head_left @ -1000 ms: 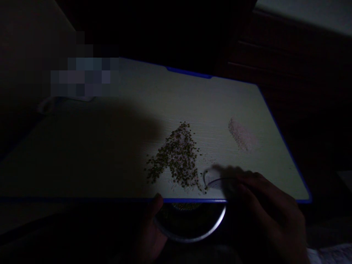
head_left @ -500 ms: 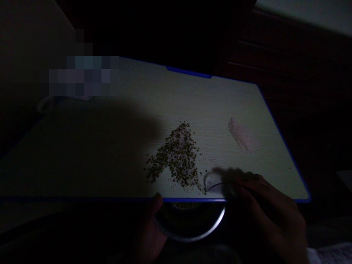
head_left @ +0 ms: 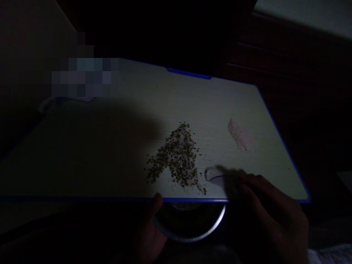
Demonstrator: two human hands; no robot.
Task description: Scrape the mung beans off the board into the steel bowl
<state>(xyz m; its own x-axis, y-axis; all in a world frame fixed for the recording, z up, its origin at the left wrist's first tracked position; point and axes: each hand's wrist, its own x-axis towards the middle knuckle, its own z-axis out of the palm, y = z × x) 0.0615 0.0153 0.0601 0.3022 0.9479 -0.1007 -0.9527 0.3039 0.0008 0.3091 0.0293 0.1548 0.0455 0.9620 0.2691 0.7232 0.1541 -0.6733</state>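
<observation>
In the head view, a thin, curved tool (head_left: 220, 179), perhaps a spoon in this dim light, is pinched between the thumb and closed fingers of the right hand (head_left: 277, 211). Its tip is held low over the white board (head_left: 148, 88), just to the right of a spread pile of green beans (head_left: 180, 157) mixed with pale grains. A separate pale heap (head_left: 242, 135) is seen farther back on the right, well apart from the pile. The metal-rimmed bowl (head_left: 209, 233) is held at its left side by the partly curled left hand (head_left: 152, 231), whose thumb is set at the board's blue near edge. Part of the bowl is covered by that edge, and small green grains (head_left: 184, 206) can be seen inside.
</observation>
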